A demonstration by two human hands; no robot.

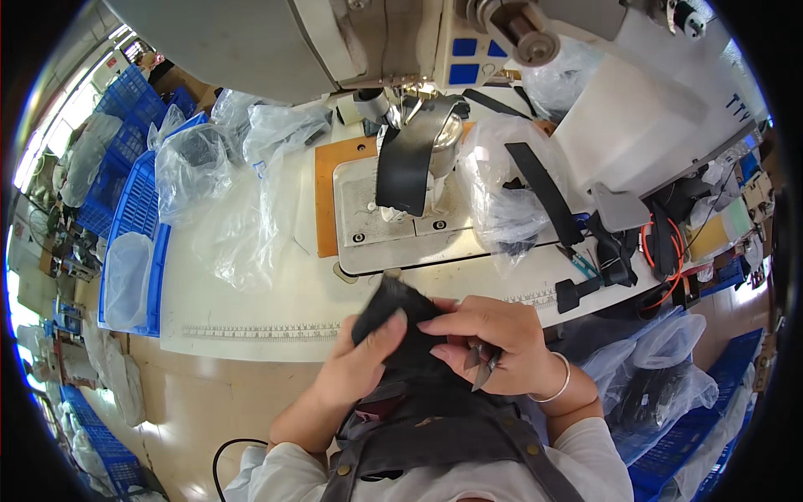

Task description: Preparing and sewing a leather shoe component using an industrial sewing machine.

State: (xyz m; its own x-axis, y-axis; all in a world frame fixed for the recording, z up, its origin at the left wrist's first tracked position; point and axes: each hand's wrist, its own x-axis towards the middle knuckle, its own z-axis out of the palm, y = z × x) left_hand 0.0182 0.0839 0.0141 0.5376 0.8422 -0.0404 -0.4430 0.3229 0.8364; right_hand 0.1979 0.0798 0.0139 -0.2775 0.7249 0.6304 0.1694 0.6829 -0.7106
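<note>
A dark fabric piece is held between my two hands, just in front of the table's near edge. My left hand is closed on its left side, the thumb pressing on top. At its right edge, the fingers of my right hand pinch the fabric. A pair of small metal thread snips is tucked in that same hand, blades pointing down. Beyond my hands, a black strip hangs over the sewing machine's arm. The fabric's lower part merges with my dark apron.
The sewing machine overhangs the white table. Clear plastic bags lie at left, beside a blue crate. At right are another black strip, green-handled scissors and an orange cable. Bagged items stand below.
</note>
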